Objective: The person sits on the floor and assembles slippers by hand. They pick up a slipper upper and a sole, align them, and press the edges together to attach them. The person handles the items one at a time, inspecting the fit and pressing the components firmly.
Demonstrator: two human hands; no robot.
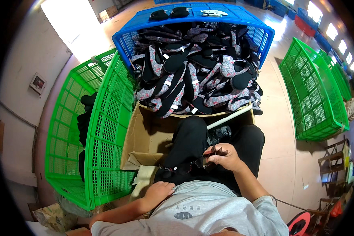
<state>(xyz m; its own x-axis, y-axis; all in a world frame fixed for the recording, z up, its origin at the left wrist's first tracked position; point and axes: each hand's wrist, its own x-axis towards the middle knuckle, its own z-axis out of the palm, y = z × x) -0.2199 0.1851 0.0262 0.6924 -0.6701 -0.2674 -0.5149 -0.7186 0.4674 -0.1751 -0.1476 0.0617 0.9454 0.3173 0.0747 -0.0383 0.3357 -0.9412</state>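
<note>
- Nearest to me is my grey shirt (208, 204); my black-trousered knees rise just beyond it, and both my hands work over them.
- Out to the left of my grip stand two green crates (102, 137), tipped up on edge; dark pieces lie inside the far one.
- My left hand (158, 192) rests low on my left thigh, fingers curled down and loosely closed on the near end of a dark strappy piece (185, 167); whether I truly pinch it there I cannot tell.
- That piece runs across my lap from the left hand up to the right; beyond it, between my knees, sits an open cardboard box (145, 137).
- My right hand (224, 155) is pressed together on the far end of the piece, thumb against fingers, just above my right thigh.
- To do this well, I judge I should keep the piece taut between both hands and over my lap, so nothing slips toward the box.
- Straight ahead of my grip a blue crate (192, 23) brims with floral and black shoe uppers (196, 74); right of it stands another green crate (314, 90).
</note>
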